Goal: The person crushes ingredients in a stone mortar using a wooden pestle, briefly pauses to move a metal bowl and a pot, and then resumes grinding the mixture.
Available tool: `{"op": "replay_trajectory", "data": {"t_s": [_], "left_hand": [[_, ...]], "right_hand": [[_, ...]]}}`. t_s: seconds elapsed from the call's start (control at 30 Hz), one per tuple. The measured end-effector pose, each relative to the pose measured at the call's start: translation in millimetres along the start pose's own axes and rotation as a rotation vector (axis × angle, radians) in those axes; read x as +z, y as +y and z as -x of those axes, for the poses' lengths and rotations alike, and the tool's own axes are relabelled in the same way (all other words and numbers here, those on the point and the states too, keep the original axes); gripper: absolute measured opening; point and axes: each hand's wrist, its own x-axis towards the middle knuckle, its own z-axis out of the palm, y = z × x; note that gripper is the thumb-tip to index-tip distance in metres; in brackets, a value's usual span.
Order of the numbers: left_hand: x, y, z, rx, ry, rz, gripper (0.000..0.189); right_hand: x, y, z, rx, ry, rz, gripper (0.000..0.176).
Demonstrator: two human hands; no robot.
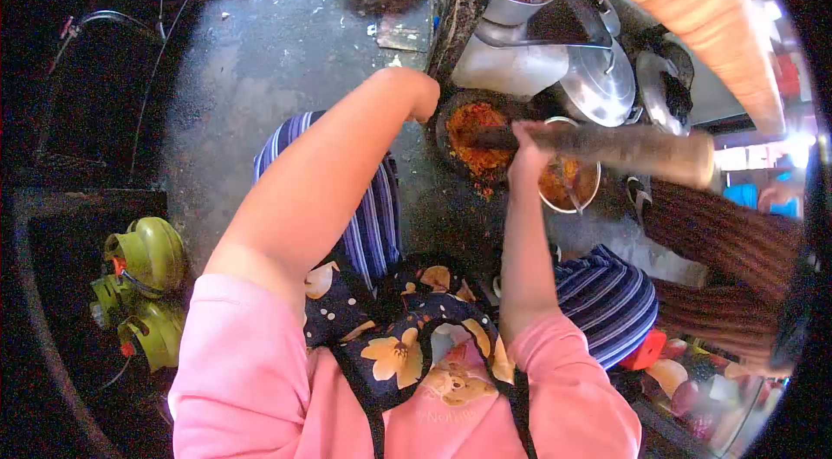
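A long wooden pestle (pixel 633 153) slants into a dark mortar (pixel 442 134) that holds an orange-red chopped mash (pixel 477 134). My right hand (pixel 527 145) is closed round the pestle near its lower end, just above the mash. At the mortar's left edge is my left hand (pixel 422 104); its fingers are bent down out of sight, so what it touches is hidden. Beside the mortar, under the pestle, stands a white-rimmed bowl (pixel 598 186) with more orange mash and a spoon (pixel 572 195) in it.
Beyond the mortar are a metal pot (pixel 518 0), a silver lid (pixel 602 82) and a wooden post (pixel 468 8). Green gas cylinders (pixel 156 255) stand at the left. Another person's hand (pixel 780 195) shows at the far right, near brown ridged cloth (pixel 728 234).
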Motion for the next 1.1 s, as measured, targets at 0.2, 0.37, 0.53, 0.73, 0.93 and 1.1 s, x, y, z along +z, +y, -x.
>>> {"op": "replay_trajectory", "data": {"t_s": [0.2,0.37,0.53,0.73,0.93,1.1], "left_hand": [[-4,-1,-4,0.023,-0.038,-0.028,0.034],[-1,-7,-1,-0.064,-0.011,-0.009,0.037],[-4,6,4,-0.031,-0.057,0.002,0.04],[2,1,-4,-0.054,-0.042,0.039,0.041],[-3,-1,-5,-0.046,-0.053,-0.098,0.043],[0,10,3,-0.066,-0.028,0.004,0.04]], "right_hand": [[9,-102,-4,-0.045,0.012,-0.215,0.03],[3,-157,-27,-0.126,-0.115,-0.079,0.023],[-9,-21,0,0.074,-0.148,0.121,0.026],[6,-141,-9,-0.214,-0.084,-0.001,0.021],[-5,-84,-22,-0.072,-0.246,0.011,0.018],[5,-49,19,0.02,-0.224,-0.02,0.025]]}}
